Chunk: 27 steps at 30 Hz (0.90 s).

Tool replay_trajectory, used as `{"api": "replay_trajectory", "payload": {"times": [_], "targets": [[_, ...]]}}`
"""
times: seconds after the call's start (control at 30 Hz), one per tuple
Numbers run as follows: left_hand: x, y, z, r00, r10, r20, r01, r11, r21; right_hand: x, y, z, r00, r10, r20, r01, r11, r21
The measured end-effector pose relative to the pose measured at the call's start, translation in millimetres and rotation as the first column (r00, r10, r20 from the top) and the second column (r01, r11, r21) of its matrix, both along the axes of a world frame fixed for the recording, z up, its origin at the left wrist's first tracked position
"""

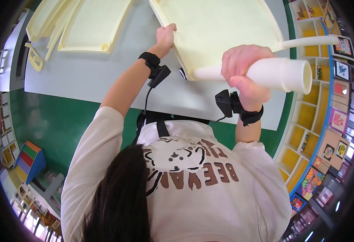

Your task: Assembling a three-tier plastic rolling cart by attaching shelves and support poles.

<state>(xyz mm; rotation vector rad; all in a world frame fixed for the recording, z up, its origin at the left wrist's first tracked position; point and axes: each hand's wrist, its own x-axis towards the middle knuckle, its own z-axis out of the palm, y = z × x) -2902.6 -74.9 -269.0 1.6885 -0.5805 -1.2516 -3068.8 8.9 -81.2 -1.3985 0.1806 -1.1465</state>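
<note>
A cream plastic shelf panel (pixel 221 24) with a raised rim stands tilted over the grey table. My left hand (pixel 166 38) is closed on its left rim, the thumb over the edge. In my right hand (pixel 247 74) is a thick white plastic tube (pixel 298 75), my fingers wrapped round its middle. The tube's wide open end points right and up toward me; its narrower end meets the panel's near corner, and how deep it sits there cannot be seen. A second white tube (pixel 310 42) sticks out from the panel's right corner.
On the grey table (pixel 92 76) at the far left lie another cream shelf panel (pixel 92 28), long cream strips and a small cream bracket (pixel 34 57). White shelving (pixel 306 117) with yellow backs runs along the right, with framed pictures beyond. A colourful rack (pixel 30 159) stands lower left.
</note>
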Motion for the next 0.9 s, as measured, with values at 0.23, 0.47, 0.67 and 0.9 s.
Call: {"api": "replay_trajectory", "payload": {"times": [0.23,0.47,0.67,0.9], "targets": [[3.0,-4.2,-4.0,0.999,0.002,-0.037,-0.001,1.000,0.014,9.5,1.7,-4.2,0.975,-0.221,0.025,0.218,0.973,0.079],[-7.8,-6.9,-3.2,0.996,0.052,-0.066,-0.055,0.997,-0.048,41.7,12.9,1.4,0.700,-0.711,-0.066,0.714,0.695,0.087],[-9.9,-2.3,7.7,0.999,0.012,-0.042,-0.013,1.000,-0.022,51.0,25.0,1.1,0.486,-0.873,-0.046,0.872,0.482,0.085],[-5.0,-5.4,0.0,0.999,-0.002,-0.053,0.000,0.999,-0.039,10.4,5.6,10.4,0.858,-0.469,-0.210,0.459,0.883,-0.097]]}}
